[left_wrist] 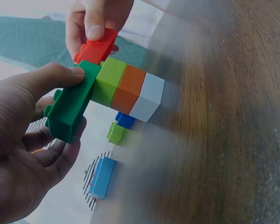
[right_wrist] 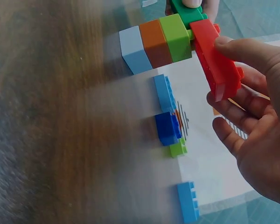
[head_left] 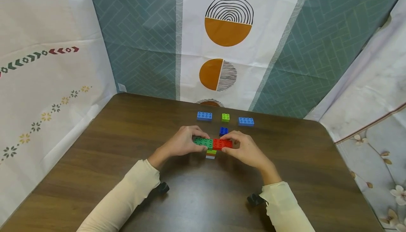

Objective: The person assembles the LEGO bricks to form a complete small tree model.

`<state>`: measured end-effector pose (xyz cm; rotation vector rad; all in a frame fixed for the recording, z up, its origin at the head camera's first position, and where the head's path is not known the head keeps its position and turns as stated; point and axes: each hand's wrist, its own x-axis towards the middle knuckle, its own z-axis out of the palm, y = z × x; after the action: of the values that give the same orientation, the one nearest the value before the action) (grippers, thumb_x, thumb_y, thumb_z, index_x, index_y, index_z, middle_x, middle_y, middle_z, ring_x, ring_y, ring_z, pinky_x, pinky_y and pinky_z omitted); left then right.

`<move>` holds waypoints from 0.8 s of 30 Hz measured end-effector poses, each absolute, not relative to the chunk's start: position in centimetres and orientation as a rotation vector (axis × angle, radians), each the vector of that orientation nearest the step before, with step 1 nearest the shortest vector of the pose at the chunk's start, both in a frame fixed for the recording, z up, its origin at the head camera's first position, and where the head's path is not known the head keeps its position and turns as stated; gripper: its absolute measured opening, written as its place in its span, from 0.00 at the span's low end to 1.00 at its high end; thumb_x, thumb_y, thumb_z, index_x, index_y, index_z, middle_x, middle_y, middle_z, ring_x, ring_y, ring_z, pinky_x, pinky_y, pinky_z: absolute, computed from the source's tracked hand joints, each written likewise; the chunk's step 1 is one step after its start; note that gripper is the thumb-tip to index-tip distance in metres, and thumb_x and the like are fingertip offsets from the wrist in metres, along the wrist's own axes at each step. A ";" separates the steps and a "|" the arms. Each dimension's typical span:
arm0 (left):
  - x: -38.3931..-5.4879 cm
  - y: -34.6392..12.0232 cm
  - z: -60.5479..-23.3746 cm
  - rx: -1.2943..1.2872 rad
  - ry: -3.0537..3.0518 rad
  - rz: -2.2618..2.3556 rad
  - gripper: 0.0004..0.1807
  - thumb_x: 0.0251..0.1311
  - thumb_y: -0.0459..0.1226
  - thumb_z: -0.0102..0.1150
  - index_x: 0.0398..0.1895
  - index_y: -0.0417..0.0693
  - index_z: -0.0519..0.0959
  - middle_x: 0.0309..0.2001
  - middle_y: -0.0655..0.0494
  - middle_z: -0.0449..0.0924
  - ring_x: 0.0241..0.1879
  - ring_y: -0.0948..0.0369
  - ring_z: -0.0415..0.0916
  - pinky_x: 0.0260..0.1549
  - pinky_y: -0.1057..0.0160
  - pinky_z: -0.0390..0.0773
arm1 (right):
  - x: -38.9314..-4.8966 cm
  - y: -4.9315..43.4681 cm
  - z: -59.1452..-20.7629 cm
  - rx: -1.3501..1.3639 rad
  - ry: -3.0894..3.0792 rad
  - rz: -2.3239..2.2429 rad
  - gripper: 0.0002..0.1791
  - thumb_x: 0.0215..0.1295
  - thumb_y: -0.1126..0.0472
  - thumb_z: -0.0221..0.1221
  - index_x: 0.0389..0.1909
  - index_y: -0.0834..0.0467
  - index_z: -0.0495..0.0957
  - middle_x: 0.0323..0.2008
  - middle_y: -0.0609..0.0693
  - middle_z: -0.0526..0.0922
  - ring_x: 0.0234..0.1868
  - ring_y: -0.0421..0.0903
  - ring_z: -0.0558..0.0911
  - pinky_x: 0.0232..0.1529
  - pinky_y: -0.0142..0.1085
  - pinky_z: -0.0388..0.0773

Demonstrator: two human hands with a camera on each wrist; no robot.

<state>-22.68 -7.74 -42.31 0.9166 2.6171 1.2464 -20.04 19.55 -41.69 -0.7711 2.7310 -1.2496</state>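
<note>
My left hand (head_left: 185, 141) pinches a green building brick (head_left: 203, 142) between thumb and fingers. A red brick (head_left: 223, 144) of like size is pinched by my right hand (head_left: 246, 149), end to end with the green one. Both bricks sit over a short upright stack: a lime brick (left_wrist: 109, 81) on top, an orange one (left_wrist: 128, 87) in the middle, a whitish one (left_wrist: 147, 97) on the table. In the right wrist view, a small gap with a lime stud shows between the red brick and the stack; whether either brick is fully seated, I cannot tell.
Behind the stack lies a small dark blue brick (head_left: 223, 131). Farther back stand a long light blue brick (head_left: 204, 116), a small lime brick (head_left: 225, 117) and another light blue brick (head_left: 246, 121). Patterned cloth (head_left: 146, 48) hangs beyond the wooden table (head_left: 95, 161).
</note>
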 end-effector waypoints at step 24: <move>-22.6 -7.6 -42.3 0.929 2.625 1.235 0.16 0.57 0.40 0.76 0.49 0.55 0.89 0.44 0.56 0.84 0.38 0.61 0.77 0.35 0.69 0.83 | -20.1 18.9 -42.2 -0.722 2.746 -1.288 0.16 0.61 0.59 0.72 0.51 0.51 0.86 0.45 0.46 0.85 0.45 0.46 0.79 0.46 0.50 0.83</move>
<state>-22.65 -7.57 -42.32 0.9288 2.6250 1.2352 -20.10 18.95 -42.25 -0.7220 2.7461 -1.2878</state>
